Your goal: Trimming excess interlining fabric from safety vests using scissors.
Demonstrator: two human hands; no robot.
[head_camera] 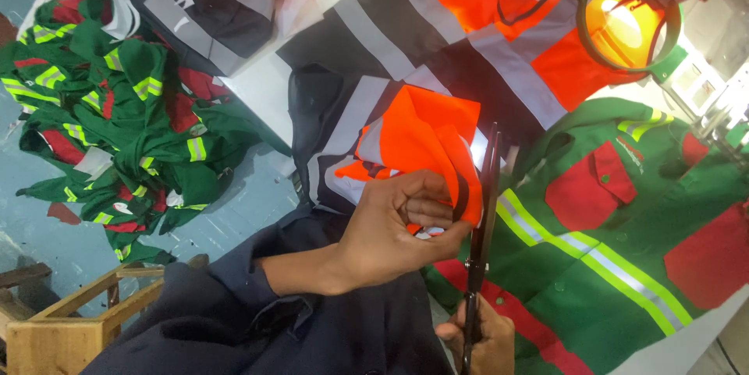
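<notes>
The left hand (398, 223) pinches a fold of orange fabric (425, 137), part of an orange-and-navy reflective jacket (335, 133) at the picture's centre. The right hand (480, 340), at 6 o'clock, grips black scissors (482, 211), blades nearly closed along the fold's right edge. A green-and-red jacket (608, 219) lies on the desk (265, 94) at 4 o'clock; similar green garments (117, 110) are heaped on the floor at 9 o'clock.

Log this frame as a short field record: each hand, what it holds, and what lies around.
left hand: grips folded orange fabric with grey reflective strips
right hand: holds dark scissors, blades up beside the fabric edge
table: green and red work jacket with yellow-silver stripes
floor: heap of green garments
</notes>
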